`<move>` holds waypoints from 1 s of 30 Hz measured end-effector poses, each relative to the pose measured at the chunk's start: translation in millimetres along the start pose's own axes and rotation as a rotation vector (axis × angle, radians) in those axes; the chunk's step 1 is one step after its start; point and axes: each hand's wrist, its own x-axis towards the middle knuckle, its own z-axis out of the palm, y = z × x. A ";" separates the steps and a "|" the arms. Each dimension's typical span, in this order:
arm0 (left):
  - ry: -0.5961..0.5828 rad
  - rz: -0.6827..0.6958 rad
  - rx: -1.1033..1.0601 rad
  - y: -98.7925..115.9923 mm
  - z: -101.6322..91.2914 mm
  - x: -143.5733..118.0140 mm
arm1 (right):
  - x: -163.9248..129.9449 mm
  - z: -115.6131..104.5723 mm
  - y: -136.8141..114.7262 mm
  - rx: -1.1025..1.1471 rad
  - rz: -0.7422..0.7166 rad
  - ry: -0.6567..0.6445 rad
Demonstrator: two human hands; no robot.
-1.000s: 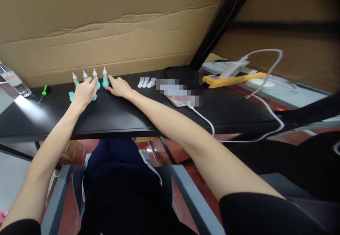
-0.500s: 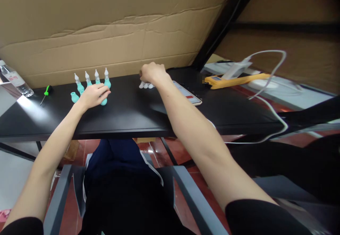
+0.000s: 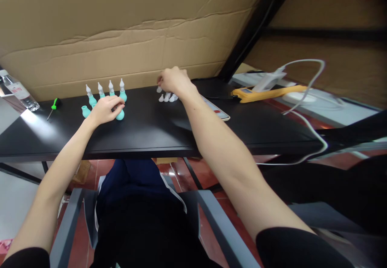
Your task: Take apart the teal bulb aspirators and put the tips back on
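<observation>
Overlapping some teal bulbs (image 3: 120, 116), the left hand (image 3: 105, 109) partly hides them.

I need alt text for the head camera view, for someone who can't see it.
A person's right hand is at a cluster of small white nozzles on a black table; the left hand partly covers teal bulbs, in front of four nozzle-topped bulbs.

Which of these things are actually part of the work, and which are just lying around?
Seemingly part of the work:
turquoise bulbs, some white-tipped, by the left hand
small white pieces by the right hand

Probably just lying around:
water bottle
green-handled screwdriver
phone
yellow device
</observation>
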 end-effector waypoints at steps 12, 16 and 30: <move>0.127 0.011 -0.321 -15.6 16.0 1.4 | -21.5 -12.7 -51.0 0.935 -0.578 -0.209; 0.059 -0.086 -0.496 -20.5 19.9 -0.9 | -26.0 1.6 -66.2 0.943 -0.670 -0.289; -0.030 -0.161 -0.522 -19.3 15.8 -3.1 | -25.8 24.2 -72.5 0.762 -0.738 -0.190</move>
